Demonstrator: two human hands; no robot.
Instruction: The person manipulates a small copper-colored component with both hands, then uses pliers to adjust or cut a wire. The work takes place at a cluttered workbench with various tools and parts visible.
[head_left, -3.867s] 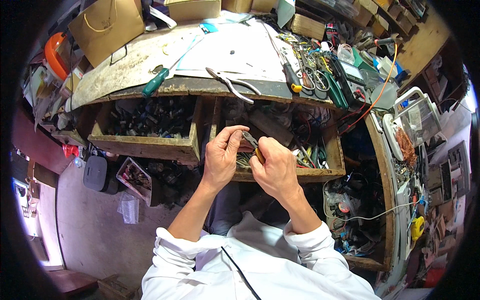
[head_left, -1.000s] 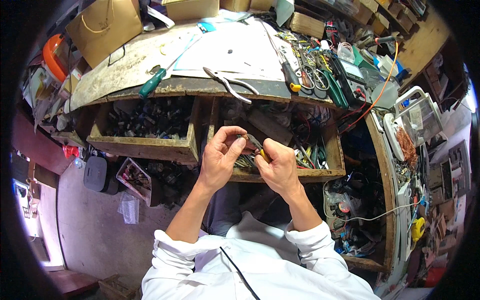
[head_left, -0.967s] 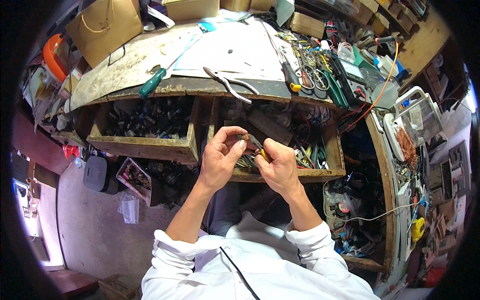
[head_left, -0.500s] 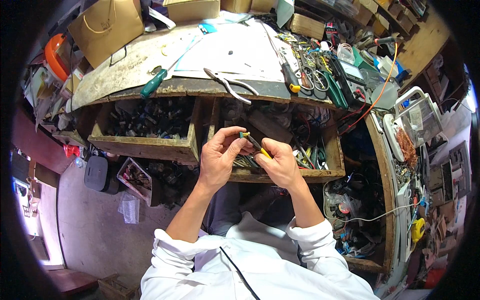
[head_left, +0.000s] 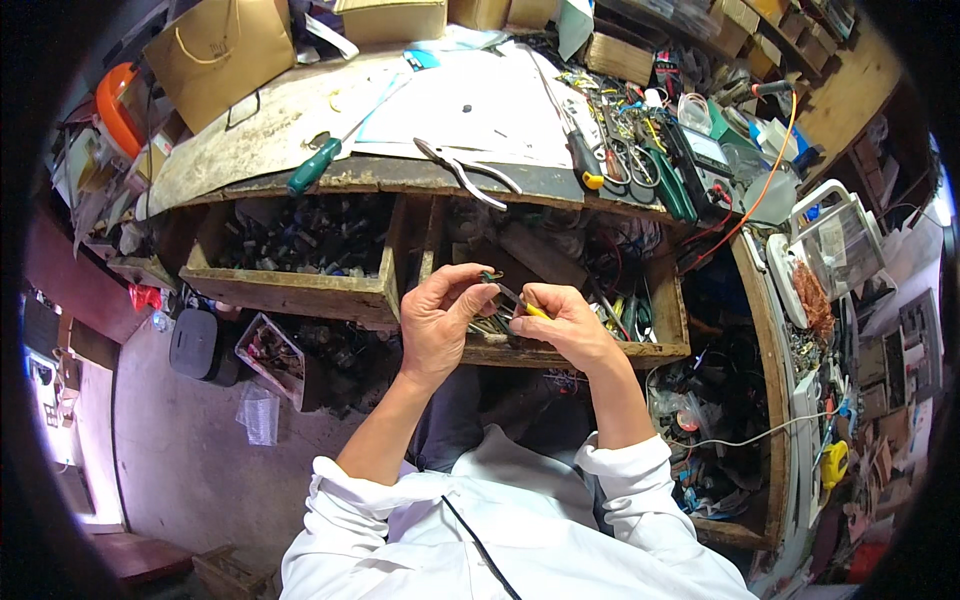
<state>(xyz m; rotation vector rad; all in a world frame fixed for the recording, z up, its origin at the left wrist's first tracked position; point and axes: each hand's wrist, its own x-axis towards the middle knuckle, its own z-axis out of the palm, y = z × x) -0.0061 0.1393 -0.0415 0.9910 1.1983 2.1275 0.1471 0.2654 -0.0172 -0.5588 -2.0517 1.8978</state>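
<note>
My left hand (head_left: 437, 315) pinches a small dark green part (head_left: 489, 275) between thumb and fingertips, above the open right-hand drawer. Its exact kind is too small to make out. In the fingers of my right hand (head_left: 572, 320) is a slim yellow-handled tool (head_left: 537, 312), its thin metal end pointing toward the left thumb. Whether the metal touches the part I cannot tell. Beyond the hands, pliers (head_left: 462, 172) with pale handles lie at the bench edge, with a green-handled screwdriver (head_left: 315, 168) to their left.
The left drawer (head_left: 290, 287) holds many small dark parts; the right drawer (head_left: 640, 352) contains tools and wires. A black-and-yellow-handled screwdriver (head_left: 584, 160), scissors and a meter (head_left: 703, 147) crowd the bench's right. White paper (head_left: 400, 120) covers its middle. A bin (head_left: 272, 362) stands on the floor.
The green part has turned between my left fingertips. My right hand has shifted slightly right and rolled, with its fingers changed around the yellow-handled tool.
</note>
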